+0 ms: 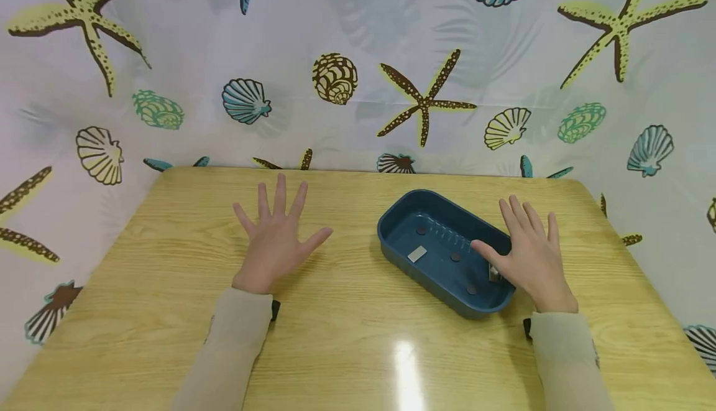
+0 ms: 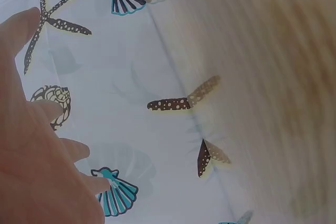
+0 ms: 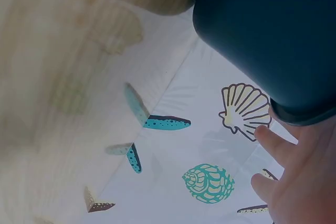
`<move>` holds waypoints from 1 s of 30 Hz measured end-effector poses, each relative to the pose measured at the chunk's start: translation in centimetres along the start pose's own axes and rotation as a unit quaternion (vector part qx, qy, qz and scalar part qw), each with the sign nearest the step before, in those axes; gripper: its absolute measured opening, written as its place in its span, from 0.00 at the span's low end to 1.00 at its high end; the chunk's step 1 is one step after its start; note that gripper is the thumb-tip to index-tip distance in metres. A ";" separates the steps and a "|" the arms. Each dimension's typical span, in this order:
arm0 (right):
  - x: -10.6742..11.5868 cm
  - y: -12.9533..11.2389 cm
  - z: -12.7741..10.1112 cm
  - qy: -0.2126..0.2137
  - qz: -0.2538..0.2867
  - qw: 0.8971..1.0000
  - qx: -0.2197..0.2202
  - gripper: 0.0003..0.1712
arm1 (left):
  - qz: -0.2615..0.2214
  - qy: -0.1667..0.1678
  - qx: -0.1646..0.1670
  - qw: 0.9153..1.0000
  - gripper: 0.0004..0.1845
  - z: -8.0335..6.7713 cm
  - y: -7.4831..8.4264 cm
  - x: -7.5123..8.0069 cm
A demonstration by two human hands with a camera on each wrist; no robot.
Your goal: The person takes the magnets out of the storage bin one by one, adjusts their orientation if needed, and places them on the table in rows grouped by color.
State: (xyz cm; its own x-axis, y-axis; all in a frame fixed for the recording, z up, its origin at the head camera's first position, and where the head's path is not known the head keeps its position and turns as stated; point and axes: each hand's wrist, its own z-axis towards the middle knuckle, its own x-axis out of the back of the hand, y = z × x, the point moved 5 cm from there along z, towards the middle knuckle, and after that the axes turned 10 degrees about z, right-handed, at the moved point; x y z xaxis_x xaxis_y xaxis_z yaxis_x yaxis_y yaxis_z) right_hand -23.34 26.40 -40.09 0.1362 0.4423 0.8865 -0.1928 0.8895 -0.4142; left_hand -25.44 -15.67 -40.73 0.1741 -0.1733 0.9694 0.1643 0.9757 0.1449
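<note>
In the head view my left hand (image 1: pixel 274 243) is over the left half of the table with its fingers spread and nothing in it. My right hand (image 1: pixel 534 258) is at the right end of a dark blue plastic bin (image 1: pixel 399 211), fingers straight, the thumb reaching over the rim. Inside the bin lie a small pale rectangular block (image 1: pixel 417 253), several dark round discs (image 1: pixel 455 257) and a small light-coloured piece (image 1: pixel 494 273) partly covered by the thumb side of the hand. The right wrist view shows the bin's outer wall (image 3: pixel 262 30) beside the fingers.
A wooden table (image 1: pixel 335 349) fills the lower part, its far edge against a white curtain (image 1: pixel 196 44) printed with shells and starfish. A bright light reflection lies on the tabletop near the front. Both forearms wear light sleeves (image 1: pixel 229 342) with dark wrist straps.
</note>
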 end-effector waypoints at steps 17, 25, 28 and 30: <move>0.5 0.2 -0.2 -0.022 0.018 0.999 -0.017 0.60 | -0.039 -0.015 -0.023 0.999 0.53 0.1 1.8 0.3; 0.8 0.5 -0.2 -0.044 0.028 0.998 -0.031 0.61 | -0.076 -0.025 -0.035 0.996 0.53 0.1 3.2 0.2; 0.8 0.6 -0.2 -0.062 0.032 0.997 -0.043 0.62 | -0.073 -0.025 -0.042 0.996 0.52 0.1 3.7 -0.2; 0.9 0.6 -0.3 -0.072 0.033 0.996 -0.049 0.63 | -0.071 -0.023 -0.047 0.996 0.51 0.1 4.0 -0.5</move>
State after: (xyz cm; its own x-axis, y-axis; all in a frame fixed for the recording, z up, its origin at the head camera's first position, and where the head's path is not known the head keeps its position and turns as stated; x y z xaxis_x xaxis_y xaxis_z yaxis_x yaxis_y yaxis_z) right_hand -23.09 27.35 -39.59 -0.0150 0.4857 0.8740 -0.0999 0.8690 -0.4847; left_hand -24.94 -11.66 -40.59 0.0978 -0.3010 0.9486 0.2752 0.9242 0.2649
